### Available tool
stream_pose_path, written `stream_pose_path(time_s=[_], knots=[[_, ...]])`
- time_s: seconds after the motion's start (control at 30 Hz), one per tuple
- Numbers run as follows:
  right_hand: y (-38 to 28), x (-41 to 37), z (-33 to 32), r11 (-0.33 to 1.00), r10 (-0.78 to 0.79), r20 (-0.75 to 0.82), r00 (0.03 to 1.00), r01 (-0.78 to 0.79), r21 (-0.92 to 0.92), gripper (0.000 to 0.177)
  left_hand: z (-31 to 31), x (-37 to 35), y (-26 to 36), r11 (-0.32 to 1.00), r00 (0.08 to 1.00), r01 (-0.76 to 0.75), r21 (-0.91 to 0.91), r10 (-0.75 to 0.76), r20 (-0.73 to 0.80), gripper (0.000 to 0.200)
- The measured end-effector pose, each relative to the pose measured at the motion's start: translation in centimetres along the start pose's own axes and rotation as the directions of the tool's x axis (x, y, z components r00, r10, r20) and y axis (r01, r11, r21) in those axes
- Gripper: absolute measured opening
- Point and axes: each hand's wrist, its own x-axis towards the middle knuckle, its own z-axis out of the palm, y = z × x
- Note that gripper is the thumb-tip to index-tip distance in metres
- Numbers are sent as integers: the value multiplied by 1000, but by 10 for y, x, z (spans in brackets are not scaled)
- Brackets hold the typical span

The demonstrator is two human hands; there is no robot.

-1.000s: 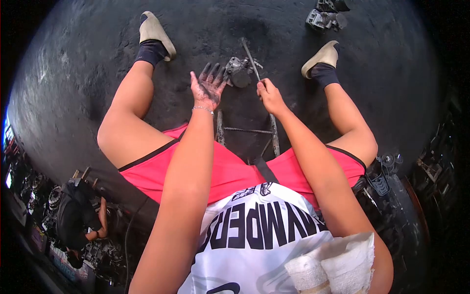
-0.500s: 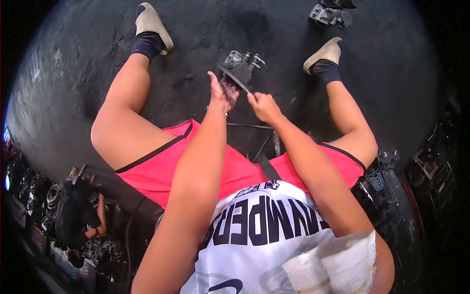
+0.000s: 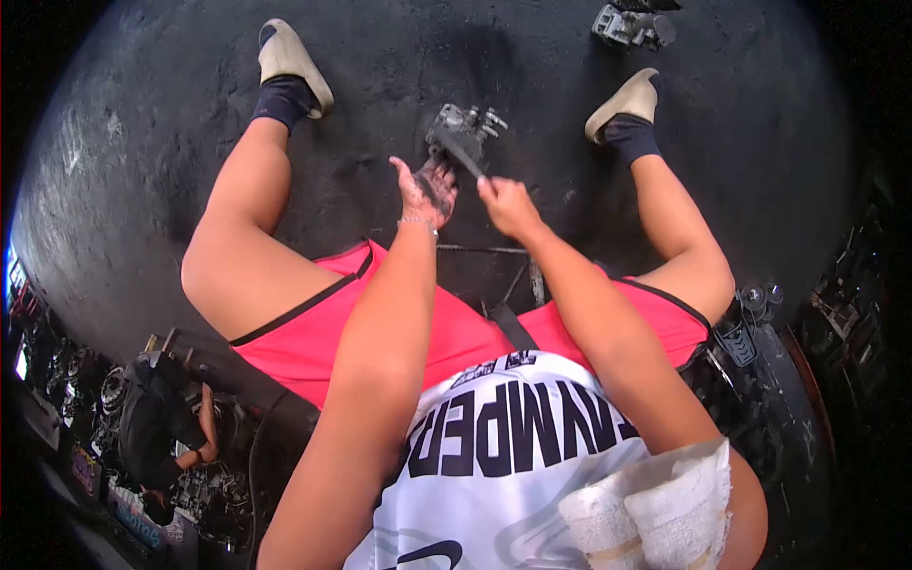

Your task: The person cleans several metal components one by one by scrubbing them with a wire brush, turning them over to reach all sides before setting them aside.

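My left hand (image 3: 427, 193) is palm up with fingers stretched out, its palm and fingers blackened. Its fingertips are right at the near edge of a grey cast-metal part (image 3: 467, 126) with protruding rods on its right side. My right hand (image 3: 513, 207) is closed around the near end of a flat, narrow grey tool like a file (image 3: 460, 154). The tool slants up and left, and its far end overlaps the metal part in this view. Blur hides the tool's surface.
A second grey metal part (image 3: 632, 28) lies on the dark floor (image 3: 370, 57) at the far right. My feet in pale slip-on shoes (image 3: 290, 62) flank the work. Low on the left, a person in dark clothing (image 3: 157, 418) bends among metal parts. A pedal-like part (image 3: 736, 342) lies at right.
The tool's far end has shifted right and toward me across the metal part. My left hand has drawn slightly toward me and left, its palm still up.
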Motion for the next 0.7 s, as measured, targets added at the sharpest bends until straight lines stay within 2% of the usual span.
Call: stream_pose_path(time_s=[0.07, 0.13, 0.2, 0.27, 0.3, 0.33, 0.37, 0.4, 0.43, 0.47, 0.53, 0.6, 0.67, 0.7], knots=[[-4, -3, -5, 988, -44, 72, 996, 54, -147, 51, 5, -2, 3, 998, 997, -5, 63, 1, 76, 113], [-9, 11, -8, 1000, -2, -3, 1000, 2, -12, 52, 5, 2, 4, 998, 998, 9, 65, -13, 59, 113], [-9, -3, -2, 999, 18, 43, 999, -17, -27, 52, 4, 0, 3, 998, 999, 5, 66, -8, 45, 114], [-1, -12, 2, 983, -77, 98, 992, 92, -158, 51, 13, -7, 6, 989, 997, -46, 139, 37, 71, 113], [1, -5, -2, 984, -109, 86, 990, 120, -132, 51, 10, -2, 7, 993, 998, -33, 113, 26, 63, 113], [-7, 4, -14, 991, -90, 78, 993, 97, -96, 52, 4, 0, 3, 997, 999, -4, 81, 1, 41, 112], [-10, 9, -16, 994, -77, 52, 996, 81, -80, 52, 7, 1, 1, 1000, 995, -16, 23, 18, -99, 110], [-11, 8, -14, 996, -62, 28, 998, 64, -64, 52, 1, -1, -1, 1000, 993, -4, 19, 6, -116, 110], [-5, 3, -5, 996, -63, 42, 997, 65, -64, 52, -5, 2, -1, 1000, 999, -9, 0, 9, -41, 110], [-3, -4, -2, 960, -156, 148, 977, 185, -212, 53, -4, 6, 1, 1000, 999, -23, -18, 24, 46, 110], [-8, -1, -11, 973, -84, 147, 986, 113, -201, 52, -2, 9, 3, 999, 998, -28, -28, 29, 54, 111], [-17, 12, -15, 1000, 5, 20, 1000, -5, -18, 51, -2, 4, 2, 1000, 996, -18, 12, 19, -92, 111], [-4, 0, -3, 999, -34, 32, 999, 34, -11, 51, -3, -7, -1, 999, 998, -22, 38, 24, -54, 110], [0, -1, -2, 994, -63, 74, 995, 69, -87, 52, -5, -5, -1, 998, 1000, -16, 61, 17, -10, 110]])
